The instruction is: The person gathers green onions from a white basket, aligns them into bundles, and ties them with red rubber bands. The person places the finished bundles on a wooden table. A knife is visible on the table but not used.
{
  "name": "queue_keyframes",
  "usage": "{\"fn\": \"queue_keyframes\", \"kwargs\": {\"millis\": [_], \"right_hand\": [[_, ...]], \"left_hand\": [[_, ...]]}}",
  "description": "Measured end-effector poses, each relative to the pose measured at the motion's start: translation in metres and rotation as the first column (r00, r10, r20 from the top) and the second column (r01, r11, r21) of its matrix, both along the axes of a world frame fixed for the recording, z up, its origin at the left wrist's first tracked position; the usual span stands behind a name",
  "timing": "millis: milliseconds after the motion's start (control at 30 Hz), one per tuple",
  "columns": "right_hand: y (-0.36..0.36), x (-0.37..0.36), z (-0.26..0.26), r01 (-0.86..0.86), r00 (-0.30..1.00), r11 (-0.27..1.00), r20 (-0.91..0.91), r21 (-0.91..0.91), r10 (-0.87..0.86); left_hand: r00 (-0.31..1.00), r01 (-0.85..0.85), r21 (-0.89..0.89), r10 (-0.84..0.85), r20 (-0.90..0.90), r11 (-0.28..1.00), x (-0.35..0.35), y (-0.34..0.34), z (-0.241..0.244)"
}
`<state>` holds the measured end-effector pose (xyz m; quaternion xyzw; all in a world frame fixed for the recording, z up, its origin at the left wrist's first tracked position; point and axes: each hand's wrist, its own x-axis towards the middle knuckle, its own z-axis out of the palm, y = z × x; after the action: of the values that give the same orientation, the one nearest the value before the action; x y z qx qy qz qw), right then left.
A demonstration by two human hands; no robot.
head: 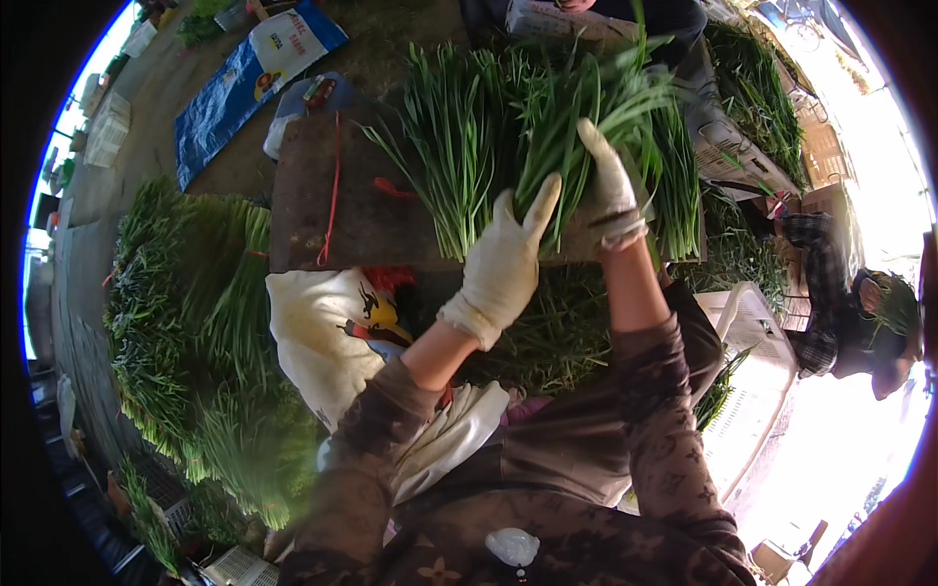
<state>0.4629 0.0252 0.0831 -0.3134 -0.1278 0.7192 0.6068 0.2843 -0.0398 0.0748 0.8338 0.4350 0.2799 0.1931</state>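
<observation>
Garlic chives (458, 146) lie in a loose row across a dark board (304, 198), their pale stem ends toward me. My left hand (506, 264), in a whitish glove, is around the lower part of a chive bunch (546, 157), index finger across the stems. Close by on the right, my gloved right hand (614, 190) has its thumb raised and holds leafy chives (637, 110), blurred at their tips. Its other fingers are mostly hidden. A red tie (337, 190) lies over the board's left part, and another red strip (393, 188) is near the chives.
Tied chive bundles (161, 293) are heaped at left. A blue-and-white sack (242, 95) lies beyond. White plastic crates (747, 388) stand at right, where a person (843, 315) sits holding greens. Another person's hand (577, 4) shows at the top. A whitish cloth bag (315, 315) hangs below the board.
</observation>
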Motion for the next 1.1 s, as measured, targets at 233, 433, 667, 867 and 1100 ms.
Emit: {"fn": "queue_keyframes", "kwargs": {"millis": [233, 433, 667, 867, 1100], "right_hand": [[0.099, -0.013, -0.009, 0.035, 0.823, 0.996, 0.568, -0.087, 0.02], [0.119, -0.035, -0.102, 0.03, 0.565, 0.98, 0.813, -0.194, 0.144], [0.134, -0.033, -0.089, 0.028, 0.467, 0.978, 0.868, -0.207, 0.17], [0.091, -0.001, -0.085, -0.087, 0.233, 0.98, 0.96, 0.177, -0.152], [-0.071, 0.033, -0.128, 0.436, 0.398, 0.885, 0.847, 0.163, -0.352]], "left_hand": [[0.995, 0.069, -0.391, -0.032, 0.1, 0.918, -0.004, 0.07, -0.012], [0.945, 0.299, -0.493, -0.181, 0.274, 0.817, -0.061, 0.133, -0.062], [0.949, 0.313, 0.088, -0.309, -0.056, 0.946, -0.025, 0.135, -0.047], [0.921, 0.389, 0.107, -0.384, -0.07, 0.915, -0.016, 0.144, -0.086], [0.96, 0.266, 0.304, -0.281, 0.005, 0.915, 0.018, 0.17, -0.066]]}}
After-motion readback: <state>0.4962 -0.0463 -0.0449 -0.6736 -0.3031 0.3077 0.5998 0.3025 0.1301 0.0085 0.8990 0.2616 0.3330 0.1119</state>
